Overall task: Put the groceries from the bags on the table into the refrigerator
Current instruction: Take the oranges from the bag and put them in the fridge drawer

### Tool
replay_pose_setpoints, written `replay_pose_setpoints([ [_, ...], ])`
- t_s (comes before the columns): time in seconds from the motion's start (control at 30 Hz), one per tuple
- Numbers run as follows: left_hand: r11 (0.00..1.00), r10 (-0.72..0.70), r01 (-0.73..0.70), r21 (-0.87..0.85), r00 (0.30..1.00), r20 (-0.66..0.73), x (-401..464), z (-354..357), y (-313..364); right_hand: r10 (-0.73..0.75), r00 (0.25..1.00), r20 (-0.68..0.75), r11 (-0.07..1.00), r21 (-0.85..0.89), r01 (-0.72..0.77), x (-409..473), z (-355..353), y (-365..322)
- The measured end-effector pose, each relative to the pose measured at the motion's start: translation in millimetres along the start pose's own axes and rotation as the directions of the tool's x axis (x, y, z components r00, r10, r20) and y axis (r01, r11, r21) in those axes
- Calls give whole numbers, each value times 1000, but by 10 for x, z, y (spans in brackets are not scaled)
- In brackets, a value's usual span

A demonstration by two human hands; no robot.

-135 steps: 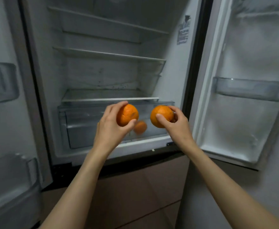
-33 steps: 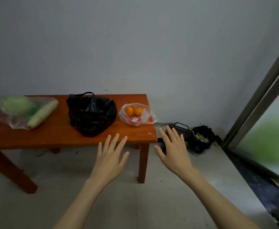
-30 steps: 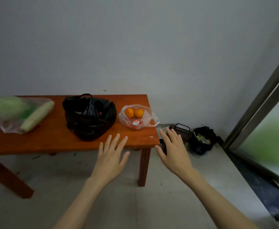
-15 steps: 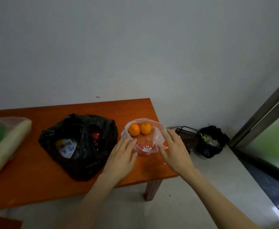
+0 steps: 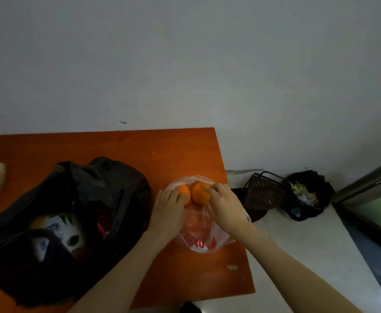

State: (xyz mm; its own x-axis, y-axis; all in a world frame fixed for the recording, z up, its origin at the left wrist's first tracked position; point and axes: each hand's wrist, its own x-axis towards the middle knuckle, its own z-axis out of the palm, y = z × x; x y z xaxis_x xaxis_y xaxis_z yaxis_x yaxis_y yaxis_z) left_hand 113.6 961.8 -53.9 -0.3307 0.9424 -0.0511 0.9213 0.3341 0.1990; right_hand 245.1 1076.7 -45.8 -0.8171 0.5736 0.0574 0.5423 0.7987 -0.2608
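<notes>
While two oranges (image 5: 191, 194) lie in the clear plastic bag (image 5: 199, 231) mid-frame on the orange table (image 5: 162, 150), the left hand (image 5: 168, 213) and right hand (image 5: 226, 207) each curl fingers around one; a black bag (image 5: 90, 199) sits at lower left.

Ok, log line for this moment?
phase: pick | left hand: on left orange | right hand: on right orange | both in clear bag on table

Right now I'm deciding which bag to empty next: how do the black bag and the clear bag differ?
The black bag is bigger, opaque and bulging; the clear bag is small, see-through, nearly flat, holding two oranges. Both hands are in the clear bag, none in the black bag. Both lie open on the table.
</notes>
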Motion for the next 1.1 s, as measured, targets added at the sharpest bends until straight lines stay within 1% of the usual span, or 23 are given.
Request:
replay_pose_setpoints([
  [0.1, 999, -17, 16, 43, 999, 43, 221, 139, -100, -60, 991, 116, 997, -45, 65, 278, 121, 101],
  [0.2, 996, -37, 34, 81, 999, 36, 432, 260, -206, -83, 985, 149, 989, -107, 99, 508, 259, 231],
  [0.27, 998, -54, 51, 49, 996, 70, 542, 299, -235, -85, 972, 218, 992, -75, 104, 620, 356, 302],
  [0.33, 998, -53, 47, 51, 991, 124, 626, 347, -243, -88, 944, 318, 992, -58, 112, 686, 472, 368],
  [0.37, 997, -63, 56, 56, 988, 141, 657, 375, -251, -77, 937, 341, 993, -55, 102, 705, 517, 397],
  [0.43, 996, -83, 77, 42, 984, 157, 706, 409, -261, -71, 932, 355, 994, -50, 95, 733, 568, 431],
  [0.5, 996, -87, 88, 1, 986, 141, 755, 416, -269, -80, 929, 361, 995, -33, 99, 751, 601, 432],
  [0.57, 997, -80, 79, 11, 984, 159, 832, 431, -302, -82, 925, 372, 993, -49, 108, 776, 631, 431],
  [0.73, 995, -99, 86, 55, 949, 300, 996, 466, -355, -55, 909, 414, 992, -78, 96, 797, 666, 430],
  [0.8, 994, -106, 93, 57, 948, 301, 997, 478, -368, -62, 909, 413, 991, -84, 106, 791, 655, 410],
  [0.87, 995, -88, 75, 59, 959, 270, 983, 487, -385, -78, 907, 414, 990, -73, 118, 775, 630, 409],
  [0.9, 997, -74, 67, 38, 966, 247, 980, 482, -392, -80, 906, 417, 992, -57, 113, 764, 604, 415],
  [0.97, 993, -74, 91, -79, 977, 198, 971, 433, -410, -72, 912, 403, 997, 9, 75, 734, 506, 420],
  [1.03, 961, -95, 127, -246, 986, 135, 969, 316, -417, -66, 944, 325, 997, 68, 46, 721, 368, 425],
  [1.1, 901, -115, 140, -411, 990, 84, 966, 145, -402, -53, 968, 246, 993, 116, 25, 725, 224, 414],
])
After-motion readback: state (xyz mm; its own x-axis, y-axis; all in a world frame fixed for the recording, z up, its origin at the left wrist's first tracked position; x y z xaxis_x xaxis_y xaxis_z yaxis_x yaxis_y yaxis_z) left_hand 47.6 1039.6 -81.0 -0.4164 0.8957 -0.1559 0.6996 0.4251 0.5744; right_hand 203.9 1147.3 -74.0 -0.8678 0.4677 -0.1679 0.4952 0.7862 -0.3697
